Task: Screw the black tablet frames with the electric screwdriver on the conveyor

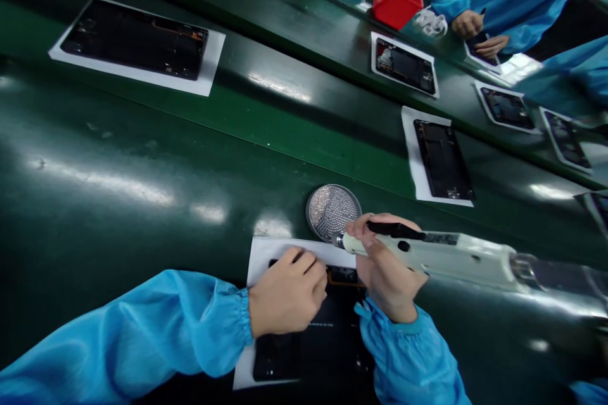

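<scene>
My right hand [392, 278] is closed around the front of a pale electric screwdriver [475, 259] with a black lever. Its metal nose points left, at the near edge of a round grey dish [327, 212] that looks full of tiny screws. The bit tip is hard to make out. My left hand [291, 294] rests with curled fingers on a black tablet-like device [327, 354]; whether the fingertips pinch anything is hidden. Beneath the device lies a white foam sheet [259, 259]. An orange strip shows near the device's top edge, between my hands.
Opened black devices on white sheets lie on the green bench: one at upper left [137, 41], one at right [444, 158], several farther back. A red bin [398, 1] stands across the bench. Beside it, a co-worker's hands [479, 35] handle another device.
</scene>
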`<state>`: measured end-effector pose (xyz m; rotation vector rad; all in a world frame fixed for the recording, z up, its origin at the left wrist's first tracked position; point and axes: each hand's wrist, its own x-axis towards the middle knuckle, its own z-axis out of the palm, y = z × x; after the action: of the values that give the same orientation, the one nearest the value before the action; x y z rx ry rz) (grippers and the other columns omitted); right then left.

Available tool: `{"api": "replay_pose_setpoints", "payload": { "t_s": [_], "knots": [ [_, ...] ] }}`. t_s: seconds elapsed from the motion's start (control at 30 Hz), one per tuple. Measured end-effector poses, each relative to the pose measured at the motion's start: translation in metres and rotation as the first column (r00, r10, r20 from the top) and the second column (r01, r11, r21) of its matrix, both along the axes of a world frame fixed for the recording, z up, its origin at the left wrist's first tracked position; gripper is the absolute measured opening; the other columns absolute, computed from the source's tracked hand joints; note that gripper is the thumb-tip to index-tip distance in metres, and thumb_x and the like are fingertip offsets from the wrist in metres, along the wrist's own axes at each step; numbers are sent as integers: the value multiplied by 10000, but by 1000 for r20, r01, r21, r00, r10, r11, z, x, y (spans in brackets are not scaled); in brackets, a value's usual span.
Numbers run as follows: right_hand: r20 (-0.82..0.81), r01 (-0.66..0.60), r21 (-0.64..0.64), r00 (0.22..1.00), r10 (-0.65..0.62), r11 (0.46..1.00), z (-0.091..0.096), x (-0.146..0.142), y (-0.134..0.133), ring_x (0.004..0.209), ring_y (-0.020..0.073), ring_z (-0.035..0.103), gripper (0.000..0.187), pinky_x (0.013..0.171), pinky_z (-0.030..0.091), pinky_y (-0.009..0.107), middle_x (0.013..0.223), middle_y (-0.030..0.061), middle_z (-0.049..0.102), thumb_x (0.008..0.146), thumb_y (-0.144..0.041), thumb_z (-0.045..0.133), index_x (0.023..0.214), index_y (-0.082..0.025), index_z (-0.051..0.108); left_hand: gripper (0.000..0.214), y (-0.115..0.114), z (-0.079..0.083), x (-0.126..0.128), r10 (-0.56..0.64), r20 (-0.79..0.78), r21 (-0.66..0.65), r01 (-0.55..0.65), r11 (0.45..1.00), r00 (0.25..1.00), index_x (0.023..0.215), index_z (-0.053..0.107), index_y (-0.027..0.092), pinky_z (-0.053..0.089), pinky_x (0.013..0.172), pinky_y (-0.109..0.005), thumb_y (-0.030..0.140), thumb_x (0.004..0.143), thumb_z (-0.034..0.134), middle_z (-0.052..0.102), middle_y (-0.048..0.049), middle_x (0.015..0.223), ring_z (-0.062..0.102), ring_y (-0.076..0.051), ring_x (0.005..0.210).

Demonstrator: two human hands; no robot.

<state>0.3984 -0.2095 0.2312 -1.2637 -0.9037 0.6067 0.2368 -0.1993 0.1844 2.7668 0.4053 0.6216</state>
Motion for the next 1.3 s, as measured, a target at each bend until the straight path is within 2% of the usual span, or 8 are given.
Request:
{"api": "replay_pose_setpoints", "payload": {
  "t_s": [0.33,0.5,0.9,1.13,1.3],
  "knots": [
    [46,13,-60,999,-10,998,-1,1,-2,784,188,645,211,781,557,408,864,12,647,807,-170,713,989,-275,695,269,-2,2,0,6,-28,5,-6,1000,1000,1055,683,65,409,770,-424,243,1002,489,651,-138,1072,573,-271,923],
    [12,20,-25,1000,-19,999,0,-1,1,743,187,644,185,723,556,388,822,5,649,774,-187,740,934,-269,698,284,-2,1,-1,-2,-32,-5,2,1000,999,1067,680,68,404,775,-427,258,1004,478,645,-138,1068,567,-273,925],
    [7,6,-5,1000,-6,1000,0,-1,2,728,178,651,163,702,558,360,799,-1,647,769,-201,744,917,-254,701,269,-1,-1,-2,-11,-52,8,11,1000,999,1070,675,74,395,779,-421,255,989,493,638,-142,1078,558,-264,927],
    [10,-3,-26,1000,4,1000,0,2,1,741,192,650,205,719,548,399,803,11,656,777,-158,709,963,-242,701,271,-1,-1,-1,-14,-39,7,14,1000,999,1065,681,70,409,772,-427,247,984,493,640,-142,1068,563,-268,920],
    [2,-43,122,999,43,992,12,3,-8,687,171,600,253,646,518,376,757,3,626,758,-118,694,975,-239,740,269,-1,-8,0,33,32,8,-33,999,999,987,703,70,418,754,-421,240,986,495,648,-123,962,571,-263,882]
  ]
}}
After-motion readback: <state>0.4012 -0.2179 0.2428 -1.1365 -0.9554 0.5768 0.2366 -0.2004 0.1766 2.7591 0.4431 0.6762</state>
